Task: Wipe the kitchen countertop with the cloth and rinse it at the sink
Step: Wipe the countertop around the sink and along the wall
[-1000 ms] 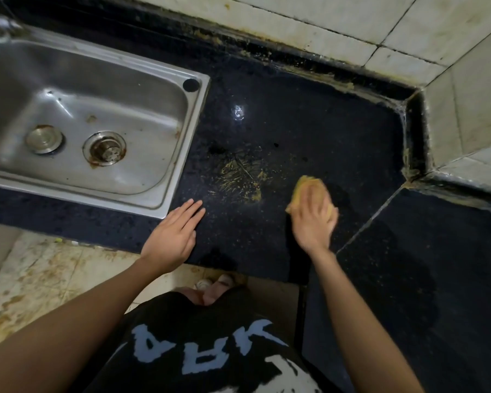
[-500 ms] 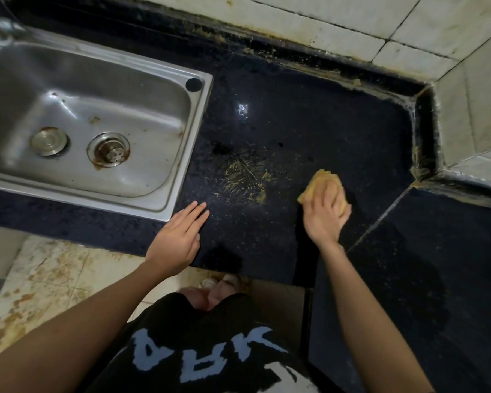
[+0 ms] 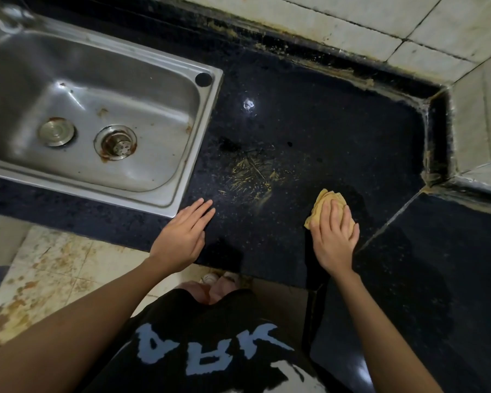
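Note:
A folded yellow cloth (image 3: 323,201) lies on the black countertop (image 3: 323,131) right of centre, and my right hand (image 3: 335,236) presses down on it with fingers spread over its top. Only the cloth's far and left edges show past my fingers. My left hand (image 3: 182,236) rests flat on the counter near its front edge, fingers straight, just off the corner of the steel sink (image 3: 182,199). A patch of yellowish scratchy grime (image 3: 251,175) sits on the counter between the sink and the cloth.
The sink basin holds a drain strainer (image 3: 116,142) and a round plug (image 3: 56,132). Grimy tiled walls (image 3: 338,26) close the counter at the back and right, forming a corner. A seam (image 3: 389,222) joins a second counter slab at right. Stained floor tiles (image 3: 54,265) lie below.
My right hand has slid the cloth back toward me and a little left across the counter. My left hand has stayed in place.

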Motion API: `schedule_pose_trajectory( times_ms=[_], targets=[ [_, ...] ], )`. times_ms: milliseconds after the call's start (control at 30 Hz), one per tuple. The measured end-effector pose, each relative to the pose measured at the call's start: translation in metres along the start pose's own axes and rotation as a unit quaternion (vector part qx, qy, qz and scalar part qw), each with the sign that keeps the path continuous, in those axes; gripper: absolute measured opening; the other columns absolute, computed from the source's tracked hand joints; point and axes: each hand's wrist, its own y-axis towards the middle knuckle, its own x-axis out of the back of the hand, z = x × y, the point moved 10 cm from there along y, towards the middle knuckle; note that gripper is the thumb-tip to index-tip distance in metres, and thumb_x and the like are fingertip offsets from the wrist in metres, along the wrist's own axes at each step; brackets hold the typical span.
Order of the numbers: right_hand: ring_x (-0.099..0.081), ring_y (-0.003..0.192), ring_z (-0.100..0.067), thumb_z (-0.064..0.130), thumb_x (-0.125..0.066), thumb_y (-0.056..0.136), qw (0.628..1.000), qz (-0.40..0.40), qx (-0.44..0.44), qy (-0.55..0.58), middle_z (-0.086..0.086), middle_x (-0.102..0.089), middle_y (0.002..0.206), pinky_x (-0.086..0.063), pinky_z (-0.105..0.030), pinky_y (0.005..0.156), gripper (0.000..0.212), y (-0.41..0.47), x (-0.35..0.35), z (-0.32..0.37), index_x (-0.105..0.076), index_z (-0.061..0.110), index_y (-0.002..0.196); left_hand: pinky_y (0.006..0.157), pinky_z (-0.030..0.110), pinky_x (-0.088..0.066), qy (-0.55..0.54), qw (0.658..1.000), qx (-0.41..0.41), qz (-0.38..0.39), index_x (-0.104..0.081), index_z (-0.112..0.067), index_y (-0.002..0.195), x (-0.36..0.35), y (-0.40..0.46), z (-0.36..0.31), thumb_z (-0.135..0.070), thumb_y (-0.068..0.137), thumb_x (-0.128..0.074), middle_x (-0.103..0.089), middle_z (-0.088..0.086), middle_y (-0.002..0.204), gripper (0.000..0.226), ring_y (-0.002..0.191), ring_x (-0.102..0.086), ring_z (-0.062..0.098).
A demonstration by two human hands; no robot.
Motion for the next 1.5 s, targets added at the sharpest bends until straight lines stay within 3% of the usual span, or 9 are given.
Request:
schedule_pose_trajectory(
  times_ms=[200, 267, 367, 467, 700, 967, 1200, 1367, 1500],
  targets=[
    [-0.036, 0.127, -0.028, 0.047, -0.012, 0.094, 0.988, -0.02, 0.107, -0.109, -0.007, -0.041, 0.143, -0.032, -0.047, 0.098, 0.06, 0.007, 0.031, -0.004, -0.039, 0.021, 0.141, 0.112, 0.031, -0.017, 0.0, 1.0, 0.006, 0.004, -0.044, -0.007, 0.135, -0.002, 0.0, 0.001, -0.025, 0.09, -0.03, -0.041, 0.009, 0.143, 0.05, 0.136, -0.032, 0.022],
    [-0.031, 0.132, -0.03, 0.046, -0.014, 0.096, 0.975, -0.022, 0.173, -0.138, -0.014, -0.041, 0.142, -0.025, -0.047, 0.106, 0.06, 0.016, 0.031, 0.002, -0.039, 0.015, 0.141, 0.112, 0.031, -0.016, 0.001, 1.0, 0.004, 0.003, -0.044, -0.007, 0.135, -0.003, 0.0, 0.002, -0.024, 0.09, -0.031, -0.041, 0.009, 0.143, 0.049, 0.136, -0.032, 0.022],
    [-0.004, 0.145, -0.025, 0.04, -0.009, 0.096, 0.97, 0.005, 0.199, -0.14, -0.012, -0.016, 0.156, -0.002, -0.04, 0.117, 0.062, 0.024, 0.013, 0.017, -0.015, 0.006, 0.148, 0.111, 0.031, -0.017, -0.001, 1.0, 0.004, 0.004, -0.044, -0.006, 0.135, -0.004, 0.0, 0.001, -0.024, 0.09, -0.032, -0.041, 0.009, 0.143, 0.049, 0.135, -0.032, 0.022],
    [-0.012, 0.144, -0.029, 0.04, -0.009, 0.092, 0.971, -0.022, 0.18, -0.153, -0.013, -0.02, 0.155, -0.008, -0.045, 0.114, 0.067, 0.02, 0.007, 0.052, -0.019, 0.002, 0.146, 0.111, 0.032, -0.017, -0.002, 1.0, 0.005, 0.003, -0.043, -0.007, 0.135, -0.005, 0.0, 0.002, -0.024, 0.09, -0.031, -0.041, 0.009, 0.144, 0.05, 0.136, -0.032, 0.022],
    [-0.02, 0.142, -0.03, 0.051, -0.021, 0.094, 0.941, -0.004, 0.313, -0.128, -0.013, -0.025, 0.153, -0.014, -0.054, 0.112, 0.065, -0.022, -0.026, 0.185, -0.024, 0.012, 0.146, 0.115, 0.029, -0.01, -0.02, 1.0, 0.004, -0.005, -0.045, -0.004, 0.133, 0.0, 0.0, 0.0, -0.021, 0.089, -0.033, -0.043, 0.012, 0.142, 0.049, 0.135, -0.029, 0.021],
    [0.0, 0.145, -0.029, 0.048, 0.001, 0.09, 0.994, -0.038, 0.08, -0.07, -0.014, -0.008, 0.157, 0.0, -0.053, 0.115, 0.072, 0.081, 0.015, 0.103, -0.009, 0.008, 0.149, 0.115, 0.028, -0.003, -0.017, 0.996, 0.075, -0.052, -0.042, -0.001, 0.135, 0.025, -0.002, 0.02, -0.023, 0.089, -0.03, -0.04, 0.014, 0.143, 0.052, 0.136, -0.026, 0.024],
    [-0.023, 0.141, -0.028, 0.043, -0.024, 0.095, 0.951, -0.021, 0.283, -0.119, -0.012, -0.03, 0.151, -0.012, -0.051, 0.114, 0.064, 0.001, -0.014, 0.146, -0.024, 0.003, 0.145, 0.114, 0.028, -0.002, -0.001, 0.995, 0.101, -0.023, -0.044, -0.001, 0.134, 0.005, 0.002, 0.028, -0.024, 0.089, -0.03, -0.043, 0.014, 0.141, 0.053, 0.135, -0.027, 0.024],
    [-0.005, 0.145, -0.026, 0.041, -0.013, 0.095, 0.991, -0.026, 0.08, -0.1, -0.011, -0.012, 0.157, -0.007, -0.049, 0.115, 0.064, 0.082, 0.022, 0.041, -0.012, 0.004, 0.148, 0.115, 0.03, -0.006, -0.006, 0.995, 0.094, -0.043, -0.048, 0.0, 0.132, 0.006, 0.002, 0.026, -0.023, 0.088, -0.032, -0.044, 0.013, 0.141, 0.051, 0.136, -0.026, 0.022],
    [0.002, 0.145, -0.028, 0.037, -0.02, 0.1, 0.997, -0.04, -0.01, -0.058, -0.014, -0.005, 0.157, -0.003, -0.048, 0.117, 0.063, 0.115, 0.032, 0.047, -0.005, 0.0, 0.148, 0.114, 0.034, -0.014, -0.012, 0.994, 0.087, -0.061, -0.049, 0.001, 0.13, 0.011, 0.0, 0.024, -0.02, 0.089, -0.033, -0.045, 0.014, 0.14, 0.049, 0.135, -0.031, 0.025]
  ],
)
